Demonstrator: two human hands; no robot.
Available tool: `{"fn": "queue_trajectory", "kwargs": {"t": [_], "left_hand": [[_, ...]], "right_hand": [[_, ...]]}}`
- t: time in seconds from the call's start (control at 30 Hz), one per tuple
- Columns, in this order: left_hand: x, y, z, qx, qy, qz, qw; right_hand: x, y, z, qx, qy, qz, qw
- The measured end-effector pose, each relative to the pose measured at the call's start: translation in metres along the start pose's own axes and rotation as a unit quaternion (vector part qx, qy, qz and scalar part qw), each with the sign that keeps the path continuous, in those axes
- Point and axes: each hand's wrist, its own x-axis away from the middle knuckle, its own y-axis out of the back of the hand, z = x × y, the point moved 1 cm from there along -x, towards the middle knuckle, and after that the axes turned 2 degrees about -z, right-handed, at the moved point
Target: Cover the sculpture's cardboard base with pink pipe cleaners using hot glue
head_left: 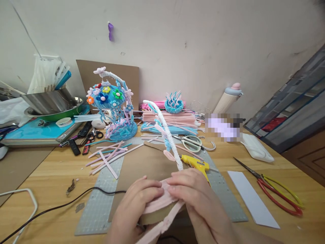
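Both hands are engaged on the base [157, 205], which is held at the near side of the board [137, 169], low in view. The left hand [134, 205] grips it from the left, fingers bent over the pink top; the right hand [196, 191] does the same from the right. Thumbs and underside are hidden, so what bears the base from below cannot be confirmed.

Risks, as judged. The pink strip [167, 222] slants across the near side of the base and out of view below; a stretch of brown edge shows bare above it. It could set crooked or pull away if it is drawn unevenly or poorly bonded. Fingers pressing on the top could shift or flatten the pile. The white stem [166, 130] rises tall and leaning behind the right hand; a knock or tilt could bend it or strain its foot, which is covered.

The glue gun [195, 163] lies just beside the stem, its tip toward it. If hot, it could mark the stem or burn the right hand.

Obstructions: the black cable [63, 206] runs to the left hand and could snag. Loose sticks [109, 161] clutter the left of the mat [93, 217]. Scissors [191, 144] lie beyond the gun. Shears [279, 196] and a white card [254, 200] lie well to the right. The flowered model [109, 96] stands at the back left, clear of both hands.
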Motion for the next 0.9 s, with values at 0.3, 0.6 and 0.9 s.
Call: {"fn": "queue_trajectory", "kwargs": {"t": [0.3, 0.6, 0.9], "left_hand": [[0.005, -0.012, 0.003, 0.052, -0.006, -0.041, 0.998], [0.009, -0.012, 0.007, 0.072, 0.005, -0.047, 0.996], [0.020, -0.021, 0.008, 0.152, 0.032, -0.094, 0.983]], "right_hand": [[0.013, -0.015, -0.016, 0.125, 0.113, 0.005, 0.986], [-0.004, 0.000, 0.000, 0.206, 0.143, 0.065, 0.966], [0.006, 0.002, 0.004, 0.222, 0.140, 0.047, 0.964]]}}
